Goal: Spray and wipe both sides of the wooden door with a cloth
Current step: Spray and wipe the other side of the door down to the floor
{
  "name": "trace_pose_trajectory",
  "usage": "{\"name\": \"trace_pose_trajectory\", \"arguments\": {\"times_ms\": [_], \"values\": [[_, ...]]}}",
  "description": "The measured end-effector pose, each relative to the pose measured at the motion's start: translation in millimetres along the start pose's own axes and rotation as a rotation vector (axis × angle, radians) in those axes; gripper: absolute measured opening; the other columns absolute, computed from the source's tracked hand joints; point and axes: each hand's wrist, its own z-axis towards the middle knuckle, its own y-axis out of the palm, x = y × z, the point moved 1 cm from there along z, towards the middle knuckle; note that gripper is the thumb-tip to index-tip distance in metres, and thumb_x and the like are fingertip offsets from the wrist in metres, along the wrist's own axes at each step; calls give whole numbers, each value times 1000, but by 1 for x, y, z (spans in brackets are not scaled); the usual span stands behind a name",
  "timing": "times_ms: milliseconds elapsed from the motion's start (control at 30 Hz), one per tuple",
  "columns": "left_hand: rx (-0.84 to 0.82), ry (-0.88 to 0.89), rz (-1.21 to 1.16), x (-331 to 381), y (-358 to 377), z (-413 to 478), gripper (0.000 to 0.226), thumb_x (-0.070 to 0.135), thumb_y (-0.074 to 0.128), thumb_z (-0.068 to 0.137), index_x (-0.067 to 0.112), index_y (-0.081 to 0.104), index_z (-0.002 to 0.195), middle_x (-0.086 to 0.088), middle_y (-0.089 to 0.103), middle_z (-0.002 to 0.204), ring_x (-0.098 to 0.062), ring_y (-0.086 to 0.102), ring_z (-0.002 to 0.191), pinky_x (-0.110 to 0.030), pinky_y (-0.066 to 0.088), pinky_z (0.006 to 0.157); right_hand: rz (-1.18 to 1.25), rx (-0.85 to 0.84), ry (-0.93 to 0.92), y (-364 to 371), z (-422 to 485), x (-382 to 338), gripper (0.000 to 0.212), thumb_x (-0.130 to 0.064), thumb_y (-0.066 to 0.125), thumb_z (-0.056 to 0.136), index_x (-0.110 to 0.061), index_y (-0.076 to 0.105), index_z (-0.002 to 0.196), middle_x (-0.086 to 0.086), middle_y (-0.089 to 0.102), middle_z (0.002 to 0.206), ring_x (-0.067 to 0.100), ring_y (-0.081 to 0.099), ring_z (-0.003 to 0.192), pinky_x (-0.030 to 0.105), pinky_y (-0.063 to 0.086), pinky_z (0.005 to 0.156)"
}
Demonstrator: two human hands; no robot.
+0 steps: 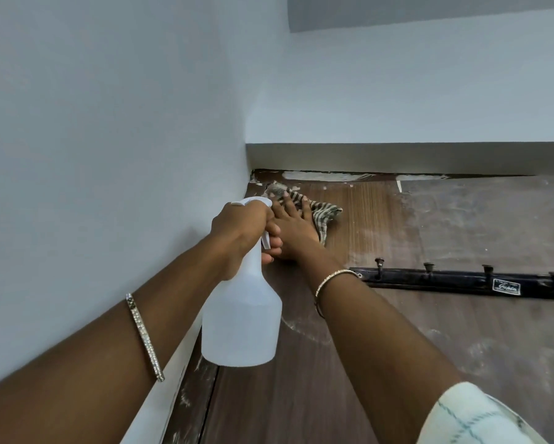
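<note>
Overhead, right hand (296, 230) flat, pressing cloth (325, 213) on door (381, 225); left hand (243, 225) grip holding spray bottle (242, 315).

- There is a single view, taken from a wide-angle camera worn on the person's head.
- It looks forward and sharply upward along the wooden door (381, 331) towards its top edge, where the pale wall (93, 123) and the overhang above meet.
- The door stands close, filling the lower right half; straight lines bend near the frame's edges.
- Both forearms reach in from the bottom, and the left hand (242, 224) and right hand (296, 232) sit near the centre.
</note>
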Motion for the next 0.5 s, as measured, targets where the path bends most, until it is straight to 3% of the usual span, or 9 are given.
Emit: {"name": "trace_pose_trajectory", "arguments": {"times_ms": [100, 233, 333, 433, 500], "values": [[-1, -2, -16, -2, 1, 3, 20, 13, 53, 86, 6, 70, 79, -17, 75, 79, -33, 75, 72, -24, 50, 48, -4, 32, 9, -1, 4, 13, 70, -53, 32, 106, -32, 0, 165, 2, -11, 173, 28, -17, 158, 61, -13, 123], [-44, -17, -49, -6, 0, 4, 24, 13, 48, 86, 5, 62, 69, -15, 66, 69, -29, 65, 61, -21, 47, 44, 96, 159, 348, -14, 15, 57, 63, -58, 13, 107, -36, 6, 165, 2, -3, 173, 30, -12, 159, 61, -18, 122], [-65, -11, -86, -4, -3, 8, 24, 12, 47, 86, 6, 61, 67, -12, 62, 65, -29, 63, 61, -23, 45, 46, 107, 133, 536, -19, 20, 63, 61, -54, 10, 109, -32, 4, 166, 6, -3, 173, 35, -14, 158, 65, -17, 120], [-61, 28, -65, 1, -4, 9, 23, 13, 47, 85, 7, 62, 68, -9, 64, 64, -27, 66, 62, -24, 46, 48, 66, 100, 460, -19, 24, 20, 62, -50, 11, 109, -26, -2, 165, 6, -10, 172, 39, -16, 156, 66, -12, 121], [-84, 39, -77, 4, 0, 5, 26, 16, 46, 91, 10, 59, 69, -8, 60, 64, -24, 62, 61, -24, 45, 48, 67, 57, 334, -32, 8, -15, 61, -39, 15, 113, -16, -9, 164, -5, -22, 164, 36, -18, 156, 58, -7, 125]]}}
